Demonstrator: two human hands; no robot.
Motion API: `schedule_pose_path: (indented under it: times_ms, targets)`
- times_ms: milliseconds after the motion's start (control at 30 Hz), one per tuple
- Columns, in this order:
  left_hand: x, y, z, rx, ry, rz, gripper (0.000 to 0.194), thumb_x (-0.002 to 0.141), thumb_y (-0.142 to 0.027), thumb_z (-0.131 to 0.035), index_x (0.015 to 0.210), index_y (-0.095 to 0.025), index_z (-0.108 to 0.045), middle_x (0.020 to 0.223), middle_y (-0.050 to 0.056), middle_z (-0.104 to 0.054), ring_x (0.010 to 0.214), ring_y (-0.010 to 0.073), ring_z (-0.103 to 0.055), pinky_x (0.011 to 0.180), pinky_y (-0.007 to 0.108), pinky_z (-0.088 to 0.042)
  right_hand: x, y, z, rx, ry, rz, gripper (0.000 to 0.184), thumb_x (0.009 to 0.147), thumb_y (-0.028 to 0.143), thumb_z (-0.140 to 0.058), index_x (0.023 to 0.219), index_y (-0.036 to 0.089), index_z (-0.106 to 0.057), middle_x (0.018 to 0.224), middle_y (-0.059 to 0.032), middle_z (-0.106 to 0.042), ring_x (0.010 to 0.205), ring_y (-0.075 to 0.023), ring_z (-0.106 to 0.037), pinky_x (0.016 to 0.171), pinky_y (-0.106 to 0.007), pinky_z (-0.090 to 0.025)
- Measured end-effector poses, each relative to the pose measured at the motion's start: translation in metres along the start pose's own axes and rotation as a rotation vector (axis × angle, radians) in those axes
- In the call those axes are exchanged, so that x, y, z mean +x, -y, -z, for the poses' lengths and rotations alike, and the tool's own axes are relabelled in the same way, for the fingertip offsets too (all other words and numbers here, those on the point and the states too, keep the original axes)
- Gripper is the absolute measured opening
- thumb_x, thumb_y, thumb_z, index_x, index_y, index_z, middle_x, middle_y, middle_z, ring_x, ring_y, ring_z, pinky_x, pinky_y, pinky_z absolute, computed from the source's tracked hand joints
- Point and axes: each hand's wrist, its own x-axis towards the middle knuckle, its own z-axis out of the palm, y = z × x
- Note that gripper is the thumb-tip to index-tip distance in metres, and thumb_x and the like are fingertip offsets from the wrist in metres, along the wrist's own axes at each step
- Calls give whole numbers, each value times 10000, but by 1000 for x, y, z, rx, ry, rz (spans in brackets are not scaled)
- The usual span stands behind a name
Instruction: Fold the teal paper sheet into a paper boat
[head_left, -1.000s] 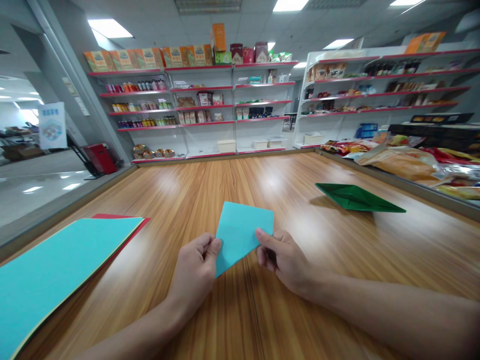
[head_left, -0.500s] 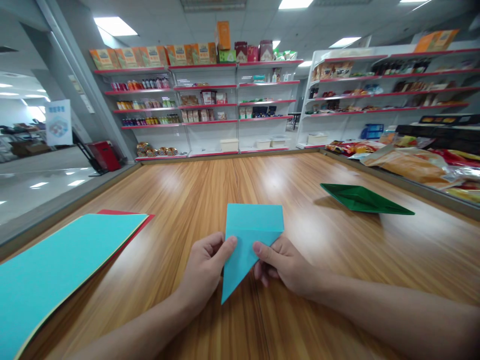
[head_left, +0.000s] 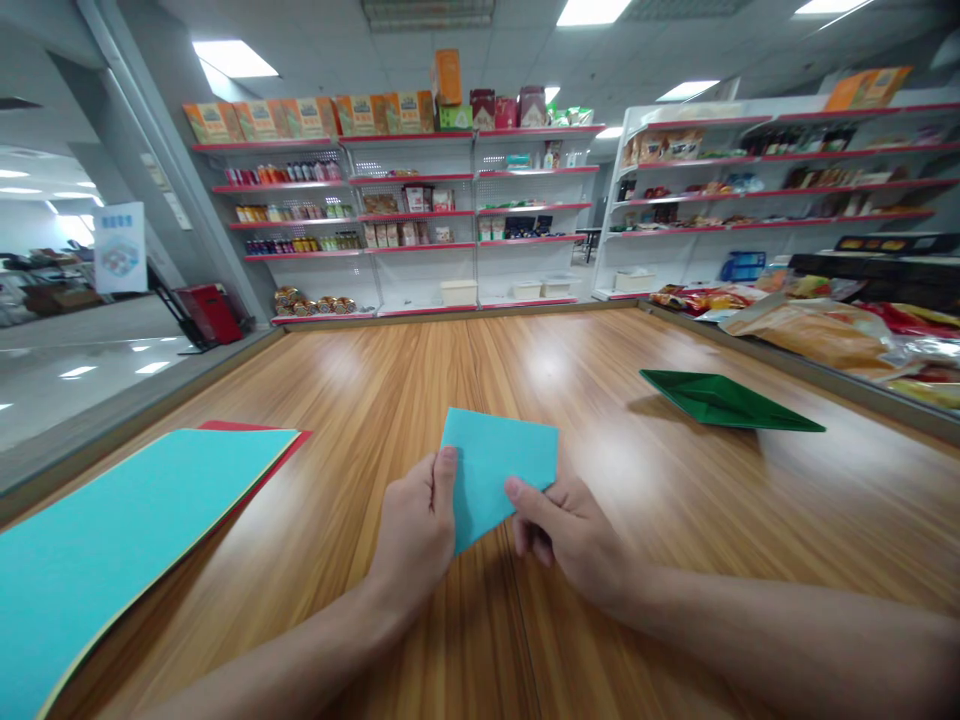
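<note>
Looks like a shop, or a mock-up of one: I see shelving units (head_left: 412, 268) stocked with bottles (head_left: 289, 174) and orange boxes (head_left: 309, 118), snack bags (head_left: 821, 330) at right, ceiling panel lights (head_left: 234, 59).

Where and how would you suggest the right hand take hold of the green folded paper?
I would lightly pinch the rightmost pointed end of the green folded paper, the right hand coming from the near side. That tip seems raised above a shadow on the table, which should leave room for a finger underneath.
</note>
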Motion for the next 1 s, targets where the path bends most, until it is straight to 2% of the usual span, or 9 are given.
schedule_pose_path:
  times_ms: [133, 300, 467, 500, 533, 633, 733, 833, 1000]
  targets:
    - [1, 0, 1, -4, 3, -1, 477, 919, -513, -335, 567, -199, -404, 491, -37, -371, 418, 109, -380, 381, 221, -248, -1, -2, 5, 34, -10, 1, 571, 821, 592, -513, 480, 140, -590, 389, -4, -465, 362, -81, -407, 391, -231, -238]
    - [-2, 5, -1, -390, 186, 195, 520, 825, -661, -439, 582, -204, -386, 456, -71, -324, 336, 82, -329, 287, 185, -225, -1, -2, 6, 88, -13, -34, 599, 813, 628, -489, 458, 150, -551, 392, -7, -466, 346, -79, -382, 372, -231, -232]
    - [-7, 16, -3, -705, 623, 349, 540, 817, -625, -503, 543, -160, -486, 373, 9, -500, 264, 99, -396, 270, 185, -244, 12, -9, 15, 246, -235, -79, 549, 793, 601, -533, 451, 188, -413, 400, 30, -407, 362, -79, -349, 375, -230, -254]
    - [-7, 17, -4, -757, 656, 343, 531, 826, -595, -518, 541, -146, -511, 403, 32, -535, 295, 106, -437, 297, 189, -291, 13, -10, 17, 259, -250, -84, 540, 789, 589, -545, 454, 193, -394, 398, 36, -394, 363, -78, -346, 377, -230, -256]
    - [-6, 17, -6, -808, 639, 327, 504, 827, -554, -548, 554, -130, -539, 452, 45, -566, 350, 110, -479, 346, 193, -346, 15, -11, 18, 248, -256, -85, 540, 790, 586, -545, 453, 195, -386, 393, 39, -386, 358, -78, -344, 375, -230, -253]
    - [-3, 17, -9, -861, 453, 299, 389, 801, -473, -626, 680, -104, -612, 607, 47, -609, 518, 116, -524, 493, 207, -421, 14, -11, 18, 136, -220, -59, 578, 811, 632, -490, 456, 179, -439, 406, 20, -430, 353, -77, -370, 370, -228, -244]
    - [-2, 16, -8, -712, 315, 282, 453, 814, -550, -574, 669, -120, -572, 569, 10, -537, 493, 103, -439, 459, 201, -353, 9, -6, 12, 12, -12, -24, 601, 792, 667, -506, 492, 146, -529, 444, 1, -489, 388, -72, -408, 393, -211, -269]
    - [-3, 15, -6, -487, 200, 202, 526, 827, -633, -489, 583, -170, -439, 495, -41, -401, 442, 89, -325, 408, 205, -257, 3, 2, 5, -76, 222, -17, 608, 818, 652, -488, 539, 125, -607, 440, -1, -495, 404, -73, -428, 411, -202, -297]
    - [-3, 12, -8, -374, 184, 168, 529, 862, -651, -382, 580, -205, -348, 507, -49, -347, 453, 104, -307, 415, 227, -256, 0, 5, 1, -21, 279, -3, 617, 836, 645, -461, 572, 116, -637, 405, 16, -449, 397, -87, -451, 404, -204, -298]
